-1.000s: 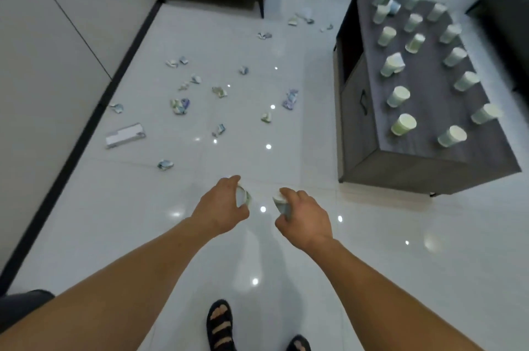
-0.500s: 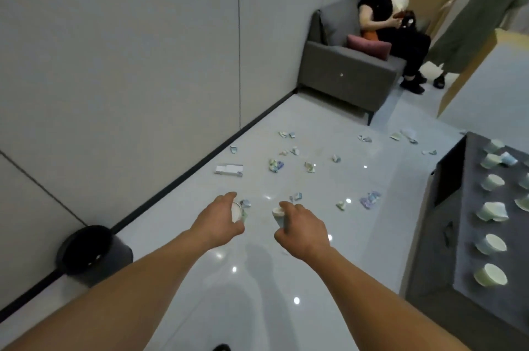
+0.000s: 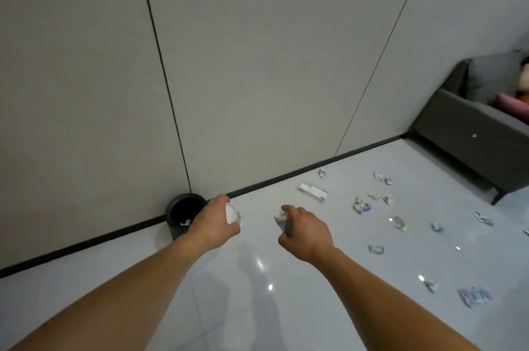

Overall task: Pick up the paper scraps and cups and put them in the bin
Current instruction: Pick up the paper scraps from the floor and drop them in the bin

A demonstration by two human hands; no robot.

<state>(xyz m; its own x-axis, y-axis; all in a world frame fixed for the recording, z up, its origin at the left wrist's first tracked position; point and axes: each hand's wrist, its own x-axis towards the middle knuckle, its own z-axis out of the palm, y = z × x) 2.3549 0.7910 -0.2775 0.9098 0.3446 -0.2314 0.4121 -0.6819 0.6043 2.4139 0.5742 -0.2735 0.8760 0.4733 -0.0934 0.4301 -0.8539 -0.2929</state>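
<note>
One round black plastic bin (image 3: 171,222) stands at the floor's wall edge. About thirteen crumpled blue-and-white paper scraps (image 3: 361,205) lie loose on the floor, along with one flat white cardboard box (image 3: 312,192). There are two hands: the left hand (image 3: 213,224) holds one white paper cup (image 3: 230,213), and the right hand (image 3: 306,232) holds one crumpled pale wad (image 3: 280,220). There is one grey sofa (image 3: 463,133) and one pink cushion (image 3: 509,103).

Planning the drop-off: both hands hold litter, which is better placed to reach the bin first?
Left. The left hand, gripping a white cup, overlaps the rim of the black bin in view; the right hand, holding paper scraps, is farther off.
</note>
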